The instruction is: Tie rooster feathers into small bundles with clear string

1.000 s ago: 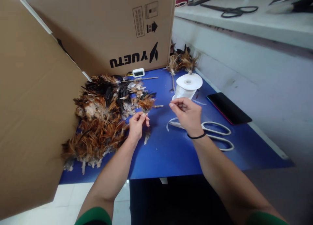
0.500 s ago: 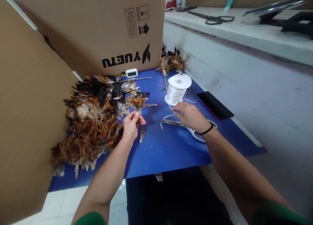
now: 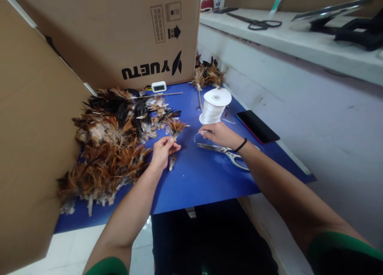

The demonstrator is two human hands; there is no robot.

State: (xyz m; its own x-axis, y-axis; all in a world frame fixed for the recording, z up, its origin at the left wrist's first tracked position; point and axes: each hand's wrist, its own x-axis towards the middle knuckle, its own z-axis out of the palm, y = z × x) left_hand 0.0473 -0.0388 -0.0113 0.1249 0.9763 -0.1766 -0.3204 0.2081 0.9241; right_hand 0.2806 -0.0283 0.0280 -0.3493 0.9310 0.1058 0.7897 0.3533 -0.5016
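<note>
Between the thumb and fingers of my left hand is a small bunch of brown feathers, its tips pointing away from me. My right hand is closed in a pinch on a thin white ribbon, whose loose end curls to the left. Just behind that hand stands a spool of white ribbon, upright on the blue table. Silver scissors lie under the right hand and wrist, their blades pointing left. A single small feather rests below my left hand.
A large heap of brown and black feathers covers the table's left side. A cardboard box stands behind it. On the right lie a phone and, by the wall, feather bundles. A small white digital display sits at the back.
My right hand has moved left toward my left hand, now pinching the ribbon that lay by the scissors. My left hand still holds the feather bunch, turned slightly. The view has shifted a little.
</note>
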